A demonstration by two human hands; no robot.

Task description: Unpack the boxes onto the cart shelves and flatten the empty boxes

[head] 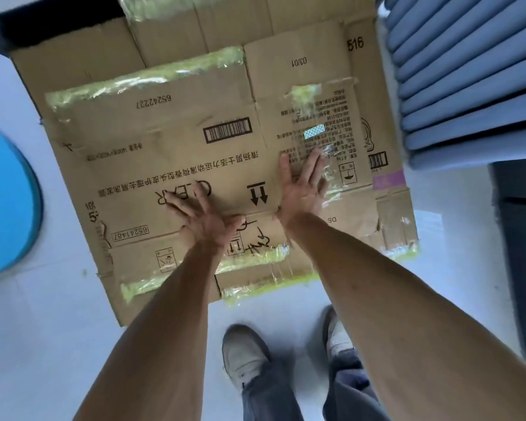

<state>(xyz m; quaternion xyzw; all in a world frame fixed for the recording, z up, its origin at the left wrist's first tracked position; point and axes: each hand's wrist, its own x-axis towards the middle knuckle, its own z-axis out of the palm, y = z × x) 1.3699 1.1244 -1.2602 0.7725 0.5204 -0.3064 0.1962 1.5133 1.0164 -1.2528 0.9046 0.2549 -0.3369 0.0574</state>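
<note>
A blue round object (3,202) sat at the nine o'clock edge of the view on the pale floor (43,329), well apart from the cardboard. At the centre a flattened box (164,165), printed with a barcode, arrows and the word CLEAR and edged with yellowish tape, lay flat on the floor on top of other flattened boxes (286,31) whose panels spread out from under it toward twelve o'clock and three o'clock. The person's left hand (204,217) pressed down on the top sheet with fingers spread wide toward ten o'clock, gripping nothing. Just beside it, at its three o'clock, the right hand (304,186) lay palm down on the same sheet, fingers straight and fanned toward twelve o'clock, fingertips over a patch of clear tape, also holding nothing. Both bare forearms reached in from six o'clock. Below the cardboard, at six o'clock, two light-coloured shoes (243,357) and dark trouser legs stood on the floor just beside the near edge of the stack. At two o'clock a stack of folded blue fabric (468,71) rested just beside the right edge of the cardboard, with a dark surface (520,238) at four o'clock.
</note>
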